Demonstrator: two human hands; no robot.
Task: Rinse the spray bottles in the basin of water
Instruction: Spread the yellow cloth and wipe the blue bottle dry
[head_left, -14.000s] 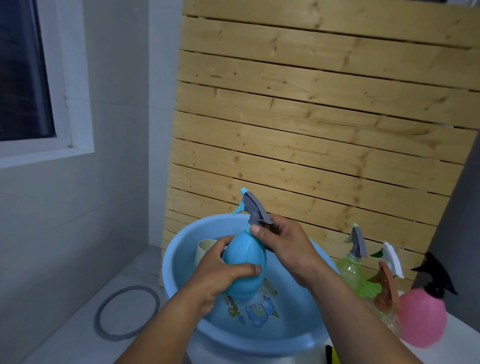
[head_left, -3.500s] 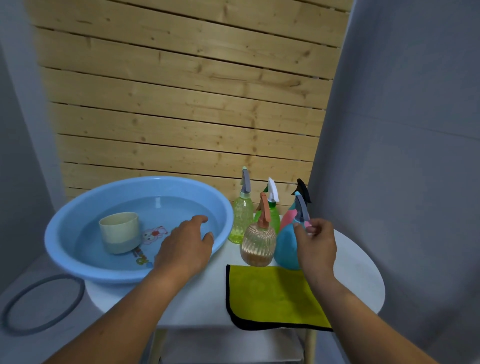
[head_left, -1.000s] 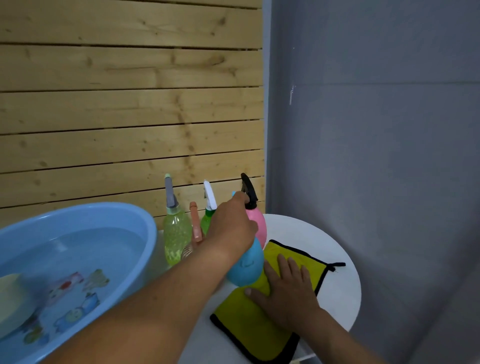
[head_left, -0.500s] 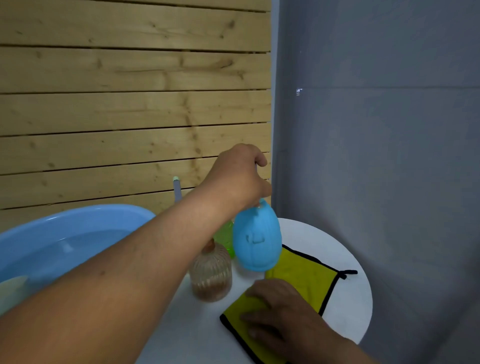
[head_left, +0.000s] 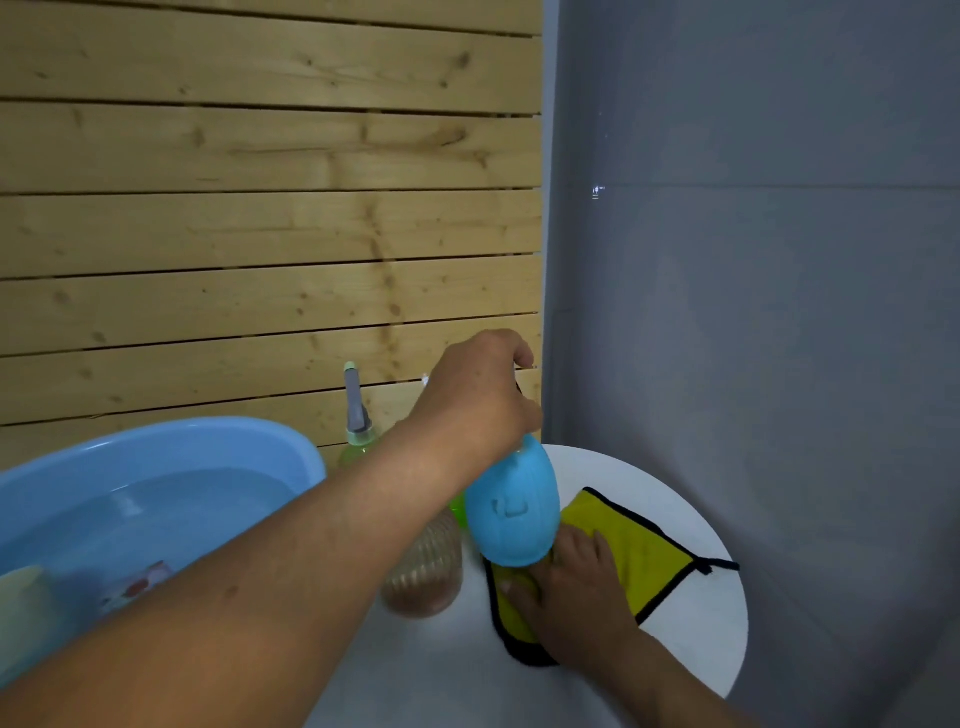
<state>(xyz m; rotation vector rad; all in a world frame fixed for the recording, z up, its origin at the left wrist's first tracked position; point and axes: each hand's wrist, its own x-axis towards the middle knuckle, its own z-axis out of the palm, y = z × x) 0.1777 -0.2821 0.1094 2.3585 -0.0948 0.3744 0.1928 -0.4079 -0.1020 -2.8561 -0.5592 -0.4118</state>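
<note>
A round white table (head_left: 691, 644) stands in the corner between a wall of pale wooden slats (head_left: 270, 234) and a plain grey wall (head_left: 753, 312). The left hand (head_left: 475, 405) is closed around the top of the blue spray bottle (head_left: 511, 512) and holds it above the table. The right hand (head_left: 571, 592) lies flat, fingers spread, on a yellow cloth (head_left: 639, 545) – it grips nothing. At the left the blue basin (head_left: 218, 441) holds water, and beside it are a green spray bottle (head_left: 358, 421) and an amber one (head_left: 423, 571)
</note>
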